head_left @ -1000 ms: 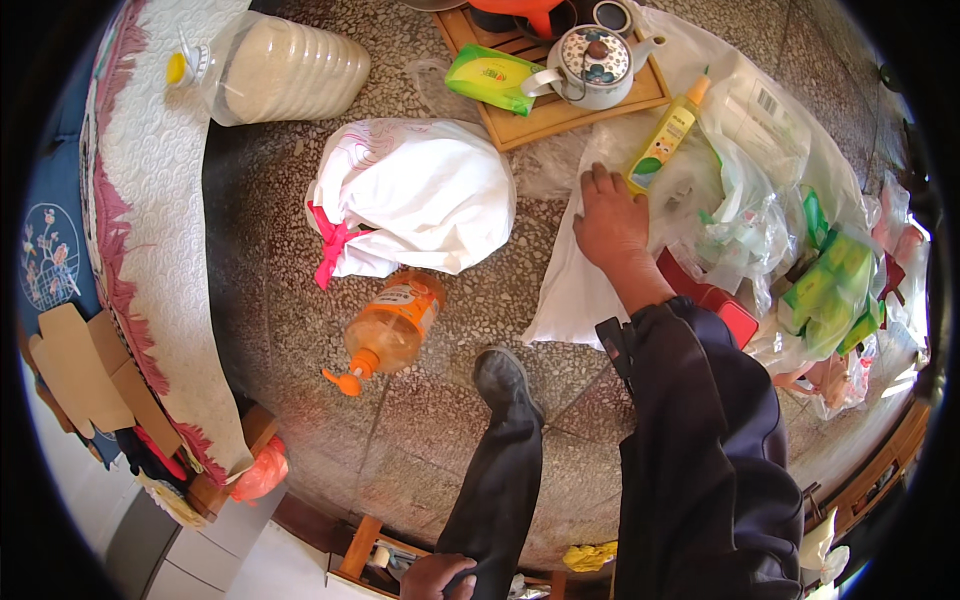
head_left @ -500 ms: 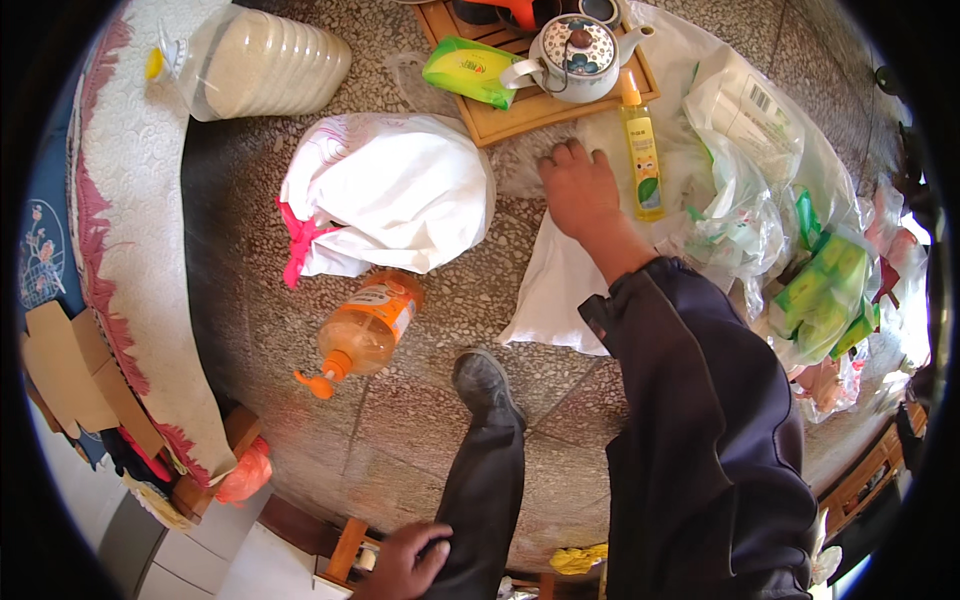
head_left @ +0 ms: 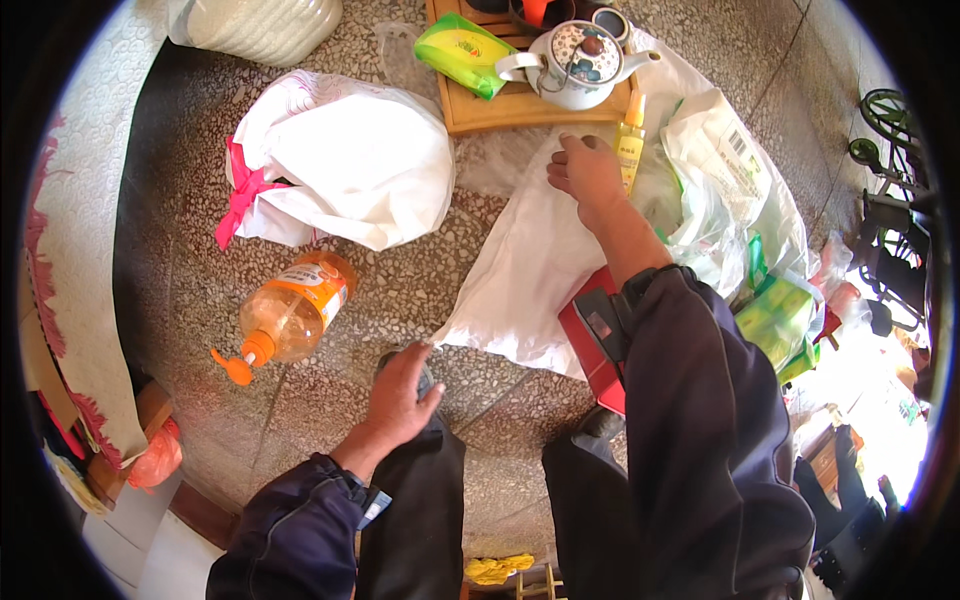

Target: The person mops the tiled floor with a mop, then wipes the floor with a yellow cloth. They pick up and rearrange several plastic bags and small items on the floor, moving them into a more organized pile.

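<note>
A white plastic bag (head_left: 520, 270) lies spread on the speckled floor in front of me. My right hand (head_left: 588, 178) is at its far end, fingers curled against the white plastic, close to a slim yellow bottle (head_left: 630, 150). My left hand (head_left: 398, 400) hovers above my left shoe, fingers stretched and thumb apart. Its fingertips come close to the bag's near-left corner; whether they touch cannot be told. Beneath my right sleeve, partly hidden, is a red box-like item (head_left: 592, 345) at the bag's right edge.
Left of the bag lie a white bundle (head_left: 350, 165) with a pink tie and an orange pump bottle (head_left: 297, 305). A wooden tray (head_left: 480, 120) holds a teapot (head_left: 580, 65) and a green packet (head_left: 462, 55). Crumpled plastic bags (head_left: 740, 200) lie right; a ribbed jug (head_left: 262, 28) stands far left.
My left hand has come up from my lap to the bag's near corner. My right hand has shifted nearer the yellow bottle, its fingers more curled. The view has swung right, showing the red item.
</note>
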The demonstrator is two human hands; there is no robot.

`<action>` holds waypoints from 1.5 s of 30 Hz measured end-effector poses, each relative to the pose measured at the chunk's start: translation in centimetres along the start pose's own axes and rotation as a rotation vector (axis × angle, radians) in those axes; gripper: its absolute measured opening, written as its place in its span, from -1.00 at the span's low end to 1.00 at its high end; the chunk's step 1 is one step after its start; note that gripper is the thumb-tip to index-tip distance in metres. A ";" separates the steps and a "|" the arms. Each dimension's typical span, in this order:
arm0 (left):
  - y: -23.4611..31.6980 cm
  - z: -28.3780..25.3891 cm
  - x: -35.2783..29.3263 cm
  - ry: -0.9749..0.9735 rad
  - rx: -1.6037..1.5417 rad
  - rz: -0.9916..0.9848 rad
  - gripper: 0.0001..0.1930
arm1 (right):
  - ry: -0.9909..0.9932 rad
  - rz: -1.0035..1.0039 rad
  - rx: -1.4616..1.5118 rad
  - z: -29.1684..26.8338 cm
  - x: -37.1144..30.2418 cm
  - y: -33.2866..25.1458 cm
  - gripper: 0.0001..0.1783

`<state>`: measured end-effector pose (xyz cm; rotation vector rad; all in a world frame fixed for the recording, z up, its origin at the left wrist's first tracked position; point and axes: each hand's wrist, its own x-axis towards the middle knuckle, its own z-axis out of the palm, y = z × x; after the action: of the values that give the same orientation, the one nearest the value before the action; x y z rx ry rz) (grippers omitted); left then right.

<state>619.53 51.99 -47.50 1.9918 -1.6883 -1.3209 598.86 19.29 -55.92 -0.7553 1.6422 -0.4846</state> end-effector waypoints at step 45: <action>7.8 4.5 8.0 -0.584 -0.246 0.241 -0.87 | -0.038 -0.265 0.121 7.3 2.2 -4.2 -0.53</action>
<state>610.42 44.19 -48.84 1.2896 -1.7957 -2.0248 606.73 15.46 -56.09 -0.8900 1.4696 -0.7465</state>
